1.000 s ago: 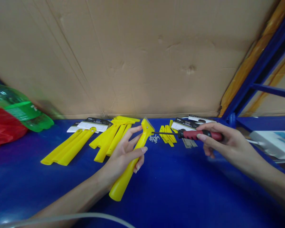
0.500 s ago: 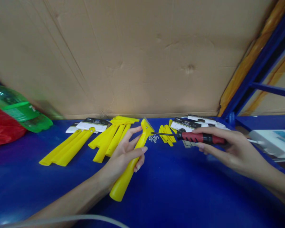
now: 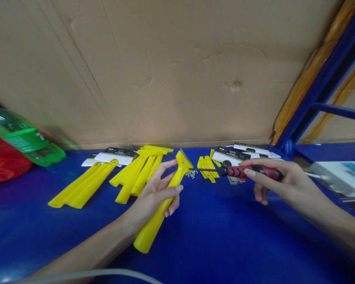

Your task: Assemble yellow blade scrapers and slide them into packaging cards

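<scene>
Tilted in front of me is a yellow scraper [image 3: 156, 221] with a thin metal blade at its head, and my left hand [image 3: 161, 193] is closed around its handle. My right hand [image 3: 279, 181] grips a screwdriver [image 3: 239, 172] with a red and black handle. The screwdriver's shaft points left, and its tip meets the side of the scraper's head. Small silver screws [image 3: 191, 174] lie in a heap behind the tip. Small yellow plastic pieces [image 3: 207, 167] rest beyond the shaft, with grey blades [image 3: 235, 180] partly hidden under the screwdriver.
Several yellow scraper handles [image 3: 142, 173] and two more scrapers [image 3: 85, 185] on packaging cards [image 3: 116, 155] lie at the left. More cards [image 3: 229, 154] sit back right. A green bottle [image 3: 29, 138], a red bag [image 3: 6, 161], a white box [image 3: 343, 177] and a cardboard wall [image 3: 165, 79] surround the blue table [image 3: 213, 244].
The fingers of my right hand have shifted around the screwdriver, whose handle has turned. The scraper has moved very slightly down, still in my left hand.
</scene>
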### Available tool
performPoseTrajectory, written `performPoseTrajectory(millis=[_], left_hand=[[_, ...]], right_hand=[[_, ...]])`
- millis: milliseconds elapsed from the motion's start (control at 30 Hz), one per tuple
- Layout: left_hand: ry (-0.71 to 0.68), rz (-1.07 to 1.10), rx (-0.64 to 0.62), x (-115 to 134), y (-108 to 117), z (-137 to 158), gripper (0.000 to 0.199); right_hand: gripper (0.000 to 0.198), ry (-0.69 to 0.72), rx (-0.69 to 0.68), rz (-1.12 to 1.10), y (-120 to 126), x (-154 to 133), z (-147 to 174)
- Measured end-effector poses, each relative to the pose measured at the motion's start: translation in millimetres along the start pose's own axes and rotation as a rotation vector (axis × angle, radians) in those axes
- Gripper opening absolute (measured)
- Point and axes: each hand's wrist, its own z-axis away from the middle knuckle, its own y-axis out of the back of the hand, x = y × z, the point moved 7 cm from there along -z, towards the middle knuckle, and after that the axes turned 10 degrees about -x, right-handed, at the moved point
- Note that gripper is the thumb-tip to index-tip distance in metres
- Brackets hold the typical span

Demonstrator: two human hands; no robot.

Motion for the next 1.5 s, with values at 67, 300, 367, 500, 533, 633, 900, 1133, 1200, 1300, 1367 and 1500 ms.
performPoseTrajectory(millis=[67,300,367,500,533,633,900,1133,1200,1300,1367,1500], left_hand=[[0.020,0.010,-0.002,1.4,-2.7,1.4,0.062],[0.101,0.066,-0.049,1.7,-13.7,6.6,0.062],[0.100,0.102,-0.061,-1.8,-12.8,5.9,0.061],[0.070,0.158,-0.079,-10.3,-10.1,3.7,0.060],[0.068,0.164,-0.081,-12.1,-9.9,3.5,0.061],[0.072,0.185,-0.085,-15.3,-11.0,3.3,0.059],[0.079,0.246,-0.103,-13.8,-16.8,4.8,0.054],[0.081,0.259,-0.113,-8.8,-18.5,5.4,0.053],[0.099,0.244,-0.103,-7.9,-18.5,6.1,0.051],[0.083,0.191,-0.055,-7.4,-16.3,6.9,0.052],[0.051,0.158,-0.020,-7.9,-15.2,6.7,0.055],[0.018,0.126,0.027,-10.1,-14.0,4.8,0.058]], right_hand=[[0.039,0.019,0.055,0.015,7.7,1.1,-0.1],[0.028,0.079,0.241,-0.093,29.1,3.6,5.4],[0.025,0.102,0.256,-0.117,28.2,2.3,6.8],[0.023,0.121,0.277,-0.104,24.6,3.2,7.5],[0.024,0.118,0.283,-0.095,23.9,3.8,7.8],[0.025,0.127,0.296,-0.069,22.4,2.6,9.6],[0.027,0.144,0.257,0.009,16.6,-0.8,11.1],[0.018,0.212,0.263,0.184,15.3,-14.6,11.9],[0.018,0.252,0.281,0.275,14.2,-21.3,14.9],[0.018,0.326,0.329,0.428,12.4,-29.4,21.6],[0.018,0.354,0.352,0.460,12.2,-31.5,24.9],[0.012,0.390,0.295,0.356,10.4,-34.1,24.0]])
